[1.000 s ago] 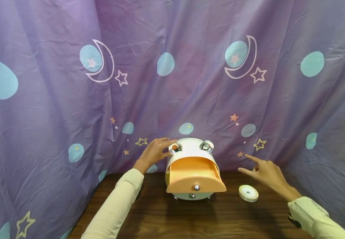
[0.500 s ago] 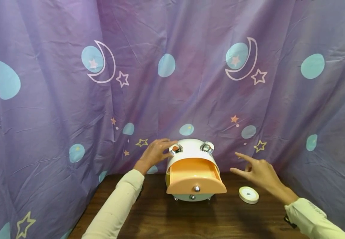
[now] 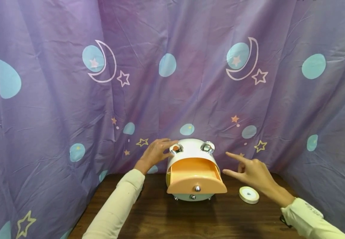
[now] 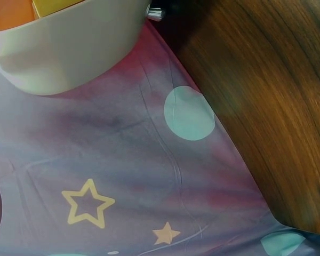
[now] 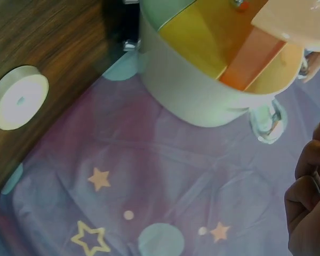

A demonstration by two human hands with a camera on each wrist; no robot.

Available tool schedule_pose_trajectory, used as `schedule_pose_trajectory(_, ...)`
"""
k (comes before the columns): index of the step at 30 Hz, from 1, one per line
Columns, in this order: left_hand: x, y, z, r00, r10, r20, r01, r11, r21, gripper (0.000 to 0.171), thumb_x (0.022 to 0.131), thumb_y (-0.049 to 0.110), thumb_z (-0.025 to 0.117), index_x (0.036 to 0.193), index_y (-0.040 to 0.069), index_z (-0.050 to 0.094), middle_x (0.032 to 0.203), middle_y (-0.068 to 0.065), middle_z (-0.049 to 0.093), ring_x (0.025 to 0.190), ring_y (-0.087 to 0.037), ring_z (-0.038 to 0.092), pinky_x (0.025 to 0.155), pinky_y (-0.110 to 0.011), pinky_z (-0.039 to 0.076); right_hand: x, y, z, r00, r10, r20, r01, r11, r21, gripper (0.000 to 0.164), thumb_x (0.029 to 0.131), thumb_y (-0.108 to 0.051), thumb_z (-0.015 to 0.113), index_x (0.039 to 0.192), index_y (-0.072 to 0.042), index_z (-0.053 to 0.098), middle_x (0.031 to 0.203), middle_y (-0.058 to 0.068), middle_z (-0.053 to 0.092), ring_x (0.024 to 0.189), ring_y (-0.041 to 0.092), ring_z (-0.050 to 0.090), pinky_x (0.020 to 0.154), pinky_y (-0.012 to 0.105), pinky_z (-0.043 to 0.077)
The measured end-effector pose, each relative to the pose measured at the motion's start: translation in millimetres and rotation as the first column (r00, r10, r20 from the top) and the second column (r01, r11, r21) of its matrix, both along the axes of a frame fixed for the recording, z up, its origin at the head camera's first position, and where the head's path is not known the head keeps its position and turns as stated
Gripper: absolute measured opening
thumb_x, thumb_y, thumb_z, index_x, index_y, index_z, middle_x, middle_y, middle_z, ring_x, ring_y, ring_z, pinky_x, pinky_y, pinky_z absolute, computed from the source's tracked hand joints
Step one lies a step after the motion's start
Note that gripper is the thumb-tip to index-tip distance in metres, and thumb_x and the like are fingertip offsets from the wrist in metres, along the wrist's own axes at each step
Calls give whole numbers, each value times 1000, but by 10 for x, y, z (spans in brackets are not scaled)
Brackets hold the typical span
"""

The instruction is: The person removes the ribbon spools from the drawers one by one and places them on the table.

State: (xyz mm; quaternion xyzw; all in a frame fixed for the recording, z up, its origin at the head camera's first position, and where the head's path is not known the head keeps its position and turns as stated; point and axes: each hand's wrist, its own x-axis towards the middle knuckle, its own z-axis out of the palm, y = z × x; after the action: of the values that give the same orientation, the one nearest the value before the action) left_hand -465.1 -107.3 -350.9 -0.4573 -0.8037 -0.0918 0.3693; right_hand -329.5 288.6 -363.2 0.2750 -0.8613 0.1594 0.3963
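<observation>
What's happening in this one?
A person has their left hand on a white, animal-faced box, gripping it at one silver eye. The right hand hovers beside the box, thumb and index finger spread, apparently holding nothing. The orange upper drawer is pulled out, while the pale green lower drawer looks closed. A round white roll lies on the wooden table near the right hand.

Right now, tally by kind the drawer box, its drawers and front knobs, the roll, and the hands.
Drawer box: 1
Orange drawer and pale green drawer: 2
Upper knob and lower knob: 2
White roll: 1
Left hand and right hand: 2
Total: 8
</observation>
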Motion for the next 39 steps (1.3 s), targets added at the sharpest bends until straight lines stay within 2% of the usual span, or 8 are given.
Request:
schedule_pose_trajectory(6, -1, -3, -5, 1000, 3, 7, -3, 1000, -1, 65, 83, 32, 89, 141, 15, 66, 123, -5, 75, 119, -29, 68, 103, -44, 56, 2, -125, 20, 994, 82, -75, -80, 996, 27, 66, 71, -37, 95, 132, -25, 73, 54, -32, 42, 43, -14, 31, 39, 13, 32)
schedule_pose_trajectory(15, -18, 1, -8, 1000, 1, 18, -1, 1000, -7, 63, 84, 32, 87, 141, 15, 66, 126, -3, 74, 120, -28, 68, 104, -44, 56, 25, -321, 17, 985, 142, -101, -137, 989, 49, 66, 71, -41, 95, 131, -21, 73, 53, -31, 43, 44, -16, 26, 38, 12, 30)
schedule_pose_trajectory(19, -8, -5, -11, 1000, 14, 19, -14, 1000, -10, 64, 84, 33, 87, 142, 16, 66, 128, -3, 74, 120, -27, 68, 104, -43, 56, 50, -406, 15, 982, 160, -103, -155, 986, 57, 66, 72, -43, 94, 130, -22, 73, 54, -32, 44, 45, -17, 29, 40, 11, 34)
schedule_pose_trajectory(24, -3, -4, -2, 1000, 21, 16, -21, 1000, -5, 63, 84, 32, 87, 142, 16, 66, 127, -3, 74, 120, -27, 67, 105, -43, 55, 78, -507, 0, 973, 201, -113, -196, 979, 52, 60, 74, -41, 94, 127, -22, 74, 54, -31, 44, 46, -17, 28, 39, 9, 31)
schedule_pose_trajectory(30, -12, -1, -3, 1000, 26, 13, -26, 1000, 1, 62, 84, 32, 88, 140, 14, 67, 127, -2, 74, 121, -26, 67, 105, -42, 55, 104, -627, -65, 950, 273, -153, -266, 962, 69, 54, 80, -49, 88, 125, -20, 76, 53, -28, 44, 47, -16, 25, 41, 9, 32)
schedule_pose_trajectory(36, -15, -5, -10, 1000, 24, 19, -24, 1000, 2, 62, 84, 32, 87, 140, 14, 67, 128, -2, 74, 121, -26, 67, 106, -41, 54, 134, -732, -200, 930, 321, -180, -317, 947, 49, 54, 74, -47, 92, 120, -21, 78, 52, -27, 47, 47, -16, 29, 41, 8, 34)
schedule_pose_trajectory(39, -13, -3, -14, 1000, 23, 13, -23, 1000, 0, 62, 85, 32, 87, 141, 14, 67, 128, -2, 73, 121, -26, 67, 106, -41, 54, 148, -767, -288, 926, 329, -187, -326, 944, 44, 53, 76, -51, 90, 120, -23, 78, 50, -25, 47, 47, -17, 29, 41, 7, 33)
